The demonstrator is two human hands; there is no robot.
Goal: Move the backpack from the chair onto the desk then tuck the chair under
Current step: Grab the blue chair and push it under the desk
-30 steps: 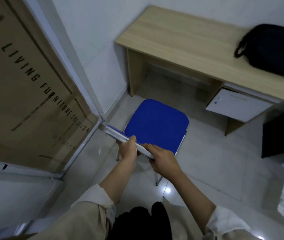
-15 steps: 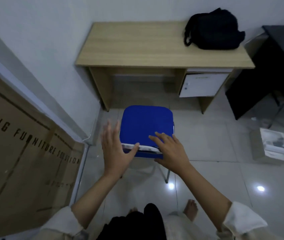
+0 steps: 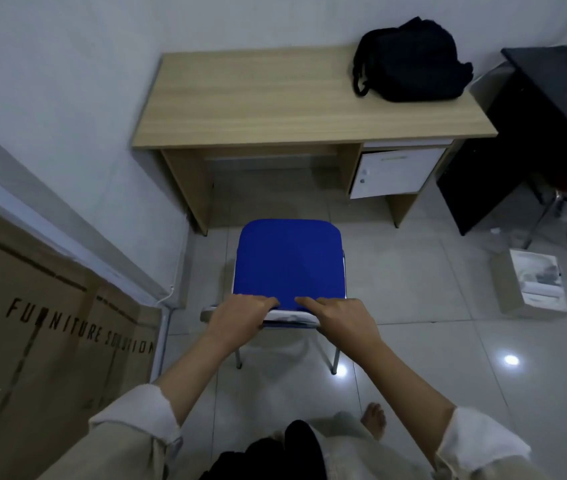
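A black backpack (image 3: 410, 60) lies on the right end of the light wooden desk (image 3: 257, 102), against the wall. The chair (image 3: 289, 261) with a blue seat stands on the tiled floor in front of the desk's open knee space, its front edge just short of the desk. My left hand (image 3: 240, 315) and my right hand (image 3: 339, 318) both grip the top of the chair's backrest, side by side, fingers curled over it toward the seat.
A white drawer unit (image 3: 392, 173) hangs under the desk's right side. A black table (image 3: 552, 109) stands to the right. A cardboard box (image 3: 528, 282) sits on the floor at right. A large flat carton (image 3: 32, 327) leans on the left wall.
My hands were spread open at the backrest half a second ago; now both are closed on it. The view has squared up to the desk, and the chair faces it straight.
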